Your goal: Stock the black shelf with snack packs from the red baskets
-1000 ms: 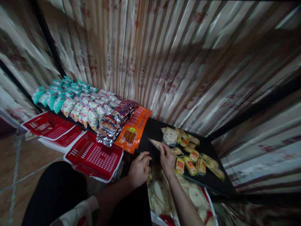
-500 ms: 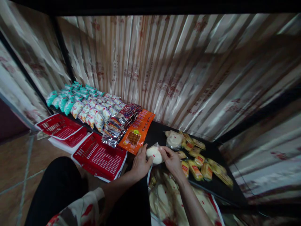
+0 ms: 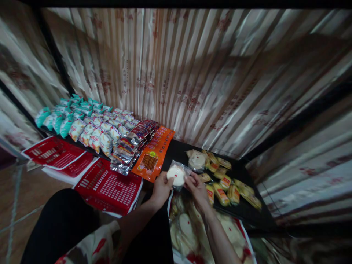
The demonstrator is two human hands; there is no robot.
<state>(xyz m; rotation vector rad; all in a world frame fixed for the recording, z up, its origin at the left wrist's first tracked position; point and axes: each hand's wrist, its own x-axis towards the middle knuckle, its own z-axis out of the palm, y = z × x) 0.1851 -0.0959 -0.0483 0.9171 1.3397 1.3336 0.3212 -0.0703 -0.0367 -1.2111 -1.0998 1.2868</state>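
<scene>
Between my two hands is a round white cake in a clear wrapper (image 3: pixel 176 175) with a small red mark on top. My left hand (image 3: pixel 161 187) grips its left edge, thumb over the front. On the opposite side, my right hand (image 3: pixel 195 186) pinches the wrapper's right edge. Below my right forearm stands an open box (image 3: pixel 249 240) holding several more wrapped white cakes (image 3: pixel 187 229). Another wrapped white cake (image 3: pixel 197 161) lies on the black shelf (image 3: pixel 180 148), just behind my right hand. Yellow-wrapped snacks (image 3: pixel 221 194) are scattered to its right.
An orange snack packet (image 3: pixel 154 154) lies left of my hands, beside stacked dark-red and silver packets (image 3: pixel 134 145). Further left are rows of white bags (image 3: pixel 95 132) and teal bags (image 3: pixel 66 113). Red-and-white boxes (image 3: pixel 110 185) stand before them. Shiny striped sheeting (image 3: pixel 154 66) hangs behind.
The wrapped cake is lifted slightly and faces me more, with more of its clear wrapper spread out on the right. The view has shifted, moving the scene a little left.
</scene>
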